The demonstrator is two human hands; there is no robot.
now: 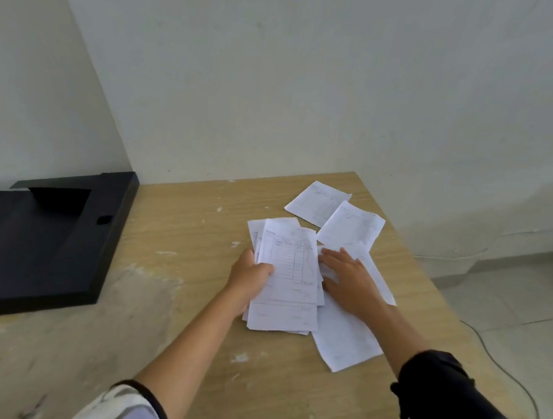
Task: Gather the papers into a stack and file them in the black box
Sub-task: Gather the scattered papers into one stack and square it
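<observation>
Right of centre on the bench (196,234), the left hand (248,283) has its grip clamped on a messy stack of papers (289,279), thumb on top, fingers underneath. The right hand (346,279) lies flat and open, palm down on a loose sheet (347,334) just beside the stack, pinching nothing. That sheet's long axis runs from upper left to lower right and its near edge tucks under the stack, so I'd guess it just needs sliding leftward. Two more sheets (336,216) sit further up the frame, past the right hand's fingertips, so that hand is closer to them. The black box (40,244) lies open at the left of the frame, well apart from everything, on the left hand's side.
</observation>
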